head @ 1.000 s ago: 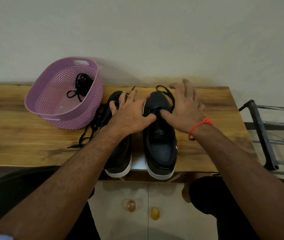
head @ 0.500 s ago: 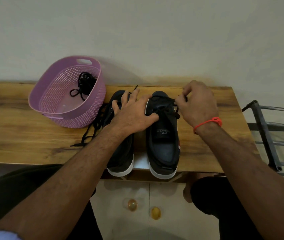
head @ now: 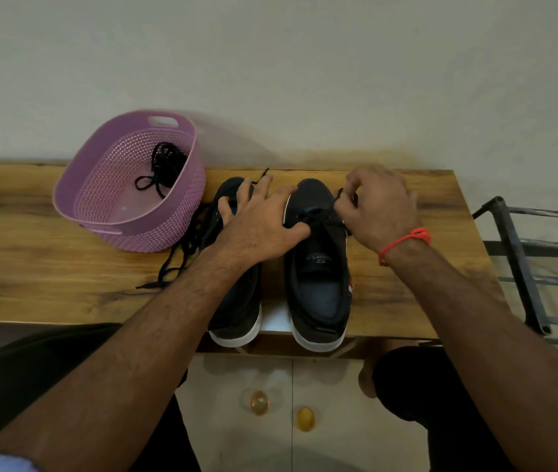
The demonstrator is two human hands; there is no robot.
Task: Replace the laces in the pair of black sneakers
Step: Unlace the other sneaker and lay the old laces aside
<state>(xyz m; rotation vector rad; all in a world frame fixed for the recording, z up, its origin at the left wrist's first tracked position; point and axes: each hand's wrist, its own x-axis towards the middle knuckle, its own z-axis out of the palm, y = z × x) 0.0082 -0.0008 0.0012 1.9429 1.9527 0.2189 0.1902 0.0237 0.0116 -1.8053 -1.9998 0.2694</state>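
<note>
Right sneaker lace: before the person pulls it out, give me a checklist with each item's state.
1. Right hand pinches the lace of the right sneaker: ok.
2. Left hand rests flat across both sneakers, steadying them: ok.
3. Knot fully undone: cannot tell.
4. Left sneaker already loosened, its lace trailing on the table: ok.
5. Spare laces lie in the purple basket: ok.
6. Both heels fully on the table: not ok, they overhang.
</note>
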